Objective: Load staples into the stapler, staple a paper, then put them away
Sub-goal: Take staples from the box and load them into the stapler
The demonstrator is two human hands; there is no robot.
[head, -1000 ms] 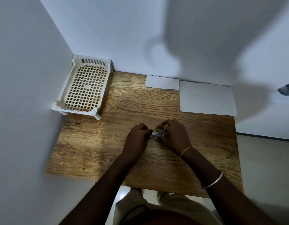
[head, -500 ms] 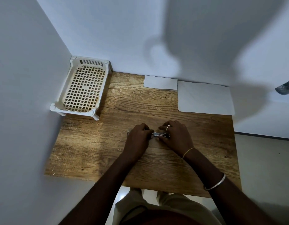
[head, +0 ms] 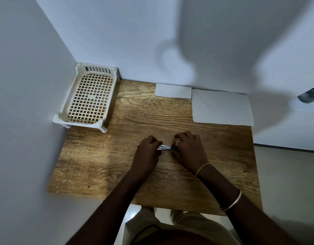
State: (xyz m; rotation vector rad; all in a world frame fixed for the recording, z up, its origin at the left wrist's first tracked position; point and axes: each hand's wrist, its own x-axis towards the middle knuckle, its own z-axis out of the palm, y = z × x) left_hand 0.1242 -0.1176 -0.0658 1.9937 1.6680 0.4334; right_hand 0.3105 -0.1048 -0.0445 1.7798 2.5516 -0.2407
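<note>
A small metal stapler (head: 166, 147) lies on the wooden table (head: 103, 163) near its middle, gripped from both ends. My left hand (head: 147, 152) closes around its left end and my right hand (head: 188, 149), wearing a ring, pinches its right end. Only the shiny middle of the stapler shows between my fingers; any staples are hidden. A large white paper sheet (head: 221, 107) lies at the back right of the table, and a smaller white paper (head: 173, 90) lies beside it against the wall.
A white lattice plastic tray (head: 90, 96) stands in the back left corner against both walls. Walls close the table at the left and back. The floor drops away past the table's right and front edges.
My hands and the stapler stay in nearly the same spot; my fingers have shifted slightly on the stapler. The view has tilted a little.
</note>
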